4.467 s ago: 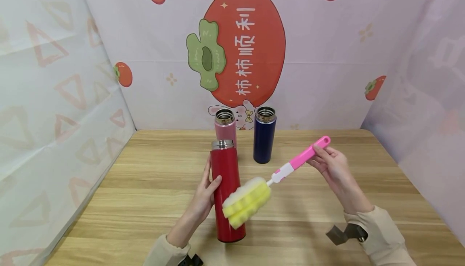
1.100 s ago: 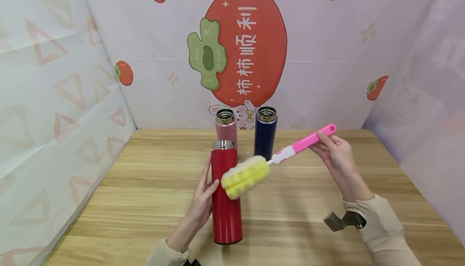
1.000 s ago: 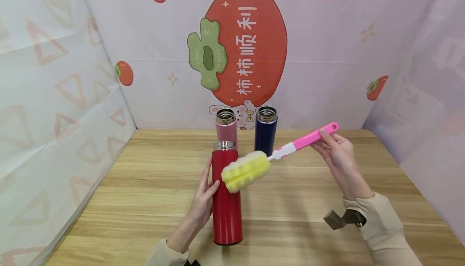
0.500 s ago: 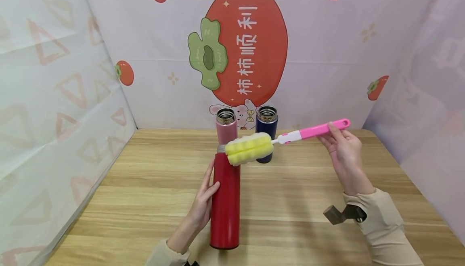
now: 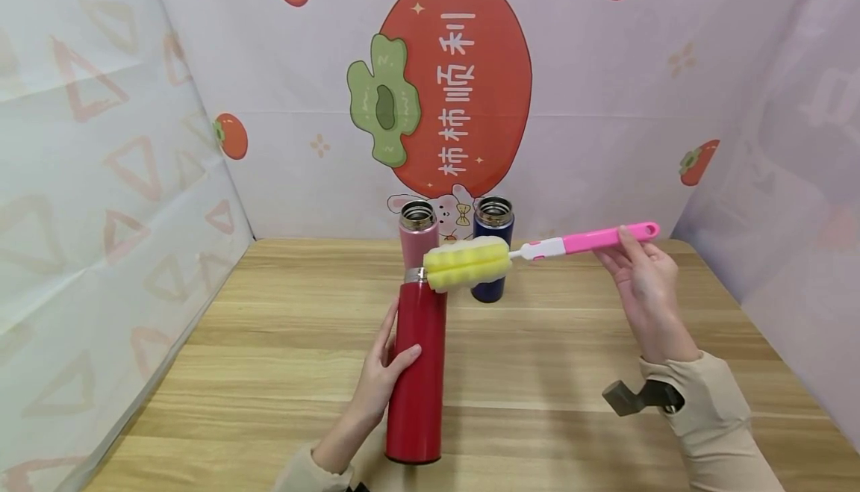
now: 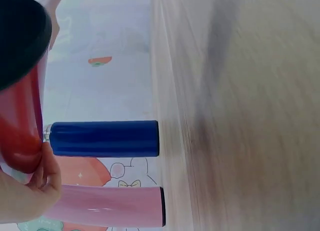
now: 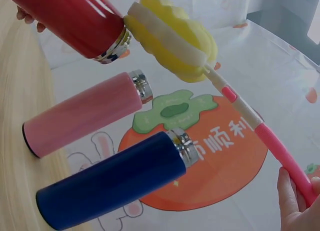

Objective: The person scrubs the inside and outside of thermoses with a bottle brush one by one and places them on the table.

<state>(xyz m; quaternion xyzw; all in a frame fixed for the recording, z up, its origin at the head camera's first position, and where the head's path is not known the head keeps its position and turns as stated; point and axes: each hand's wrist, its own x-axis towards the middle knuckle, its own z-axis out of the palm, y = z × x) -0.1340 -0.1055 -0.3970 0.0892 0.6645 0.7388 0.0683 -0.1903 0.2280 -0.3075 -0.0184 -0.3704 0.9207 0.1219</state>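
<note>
Here the red flask [image 5: 416, 372] is gripped at mid-body by the left hand [image 5: 383, 380] and held tilted, its base just above the table [image 5: 269, 343]. The pink brush handle [image 5: 591, 239] is pinched by the right hand [image 5: 645, 290]; the yellow sponge head [image 5: 466, 263] lies at the flask's steel mouth. A pink flask [image 5: 417, 232] and a blue flask [image 5: 493, 249] stand behind.

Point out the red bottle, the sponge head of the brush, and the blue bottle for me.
red bottle [image 5: 416, 372], head view, middle of its body
sponge head [image 5: 466, 263], head view, middle of the yellow foam
blue bottle [image 6: 104, 138], left wrist view, middle of its side
</note>
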